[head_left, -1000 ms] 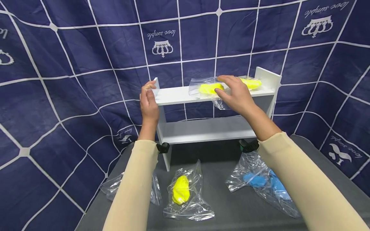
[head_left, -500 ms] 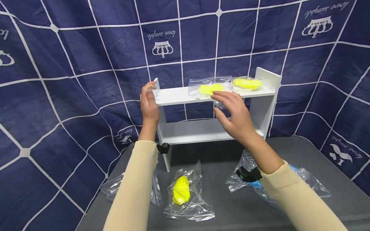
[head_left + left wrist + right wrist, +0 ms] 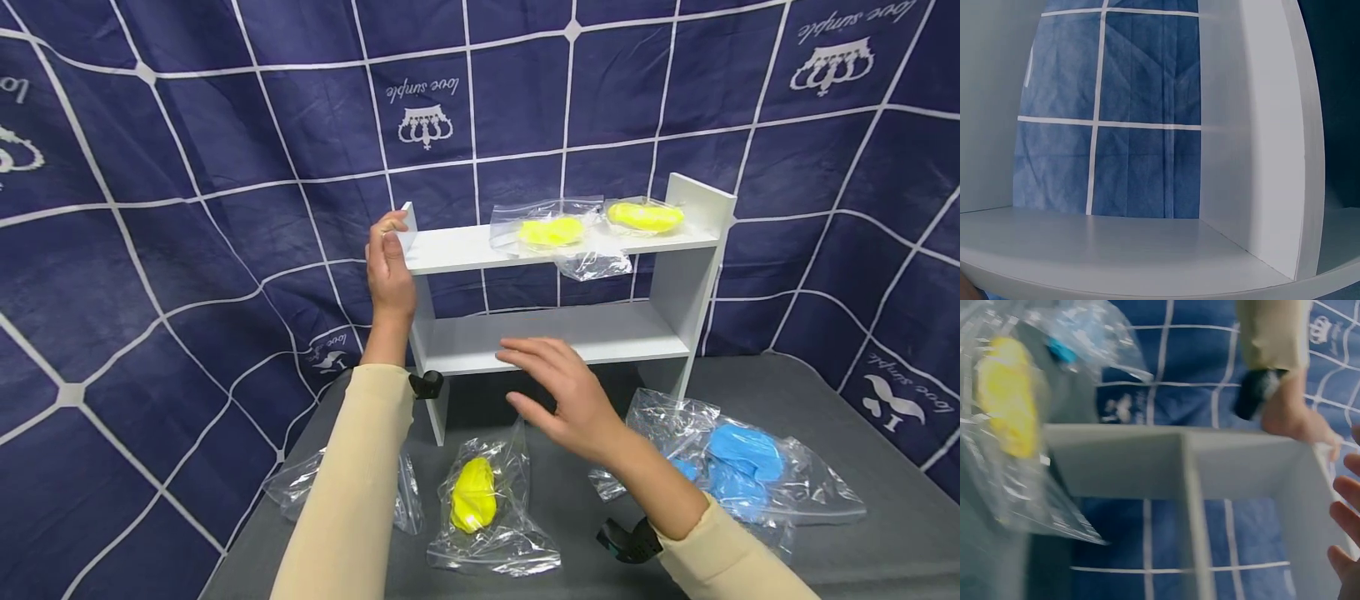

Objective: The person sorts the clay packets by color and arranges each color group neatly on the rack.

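Observation:
My left hand (image 3: pixel 390 279) grips the top of the left side panel of a white two-tier shelf (image 3: pixel 555 333). The right hand (image 3: pixel 566 404) holds nothing, its fingers spread and slightly bent, in front of the lower board. Below and left of it, a clear zip bag with a yellow lump (image 3: pixel 474 496) lies on the table. Two more clear bags with yellow lumps, one left (image 3: pixel 551 232) and one right (image 3: pixel 647 217), lie on the top board. The left one's loose plastic hangs over the front edge. In the right wrist view, blurred right fingers (image 3: pixel 1347 487) show at the edge.
Clear bags with blue lumps (image 3: pixel 742 458) lie on the dark grey table (image 3: pixel 570 550) at the right. Another clear bag (image 3: pixel 407 496) sits partly hidden behind the left forearm. A navy checked curtain (image 3: pixel 517 108) hangs close behind the shelf and along both sides.
My right hand has come away from the bags on the top board, moving down and towards me, with nothing in it. The left hand stays on the side panel.

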`<state>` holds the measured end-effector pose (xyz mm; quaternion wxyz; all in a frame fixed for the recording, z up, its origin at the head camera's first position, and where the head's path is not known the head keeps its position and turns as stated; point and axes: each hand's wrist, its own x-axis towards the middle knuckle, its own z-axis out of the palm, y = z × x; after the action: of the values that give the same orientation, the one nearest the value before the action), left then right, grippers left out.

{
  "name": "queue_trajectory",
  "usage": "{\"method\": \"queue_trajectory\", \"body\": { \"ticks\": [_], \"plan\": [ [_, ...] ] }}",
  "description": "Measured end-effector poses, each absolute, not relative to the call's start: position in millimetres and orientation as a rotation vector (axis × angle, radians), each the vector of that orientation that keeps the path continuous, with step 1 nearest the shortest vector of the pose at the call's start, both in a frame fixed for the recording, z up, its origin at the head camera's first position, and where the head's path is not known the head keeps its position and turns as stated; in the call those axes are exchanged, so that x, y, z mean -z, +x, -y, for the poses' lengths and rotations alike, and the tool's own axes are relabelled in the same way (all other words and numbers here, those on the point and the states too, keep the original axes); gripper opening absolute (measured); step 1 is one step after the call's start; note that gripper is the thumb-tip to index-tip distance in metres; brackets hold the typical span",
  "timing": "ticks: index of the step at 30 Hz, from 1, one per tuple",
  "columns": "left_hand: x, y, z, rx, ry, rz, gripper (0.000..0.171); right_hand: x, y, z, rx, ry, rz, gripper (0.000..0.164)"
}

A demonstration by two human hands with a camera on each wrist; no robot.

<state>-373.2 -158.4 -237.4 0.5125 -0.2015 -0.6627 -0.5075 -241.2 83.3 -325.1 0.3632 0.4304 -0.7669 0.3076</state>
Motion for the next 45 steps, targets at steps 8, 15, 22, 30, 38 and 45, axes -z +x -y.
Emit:
{"method": "queue_trajectory", "body": {
  "ticks": [8,15,22,30,38,45],
  "plan": [
    [238,-376,161,1.211,-0.493,1.609,0.025,377,-238,-70,-0.822,1.152,2.202,0.063],
    [238,-376,161,1.21,-0.498,1.598,0.024,409,-236,-64,-0.909,1.168,2.419,0.074],
    [238,-376,160,1.211,-0.523,1.576,0.023,437,-239,-58,-0.991,1.205,2.603,0.091],
    [239,-376,160,1.195,-0.505,1.602,0.024,463,-248,-52,-0.853,1.256,2.691,0.105],
    [240,-376,160,1.186,-0.482,1.611,0.027,474,-253,-50,-0.881,1.284,2.77,0.111],
    [240,-375,162,1.18,-0.485,1.612,0.025,481,-255,-49,-0.835,1.261,2.762,0.107]
  ]
}}
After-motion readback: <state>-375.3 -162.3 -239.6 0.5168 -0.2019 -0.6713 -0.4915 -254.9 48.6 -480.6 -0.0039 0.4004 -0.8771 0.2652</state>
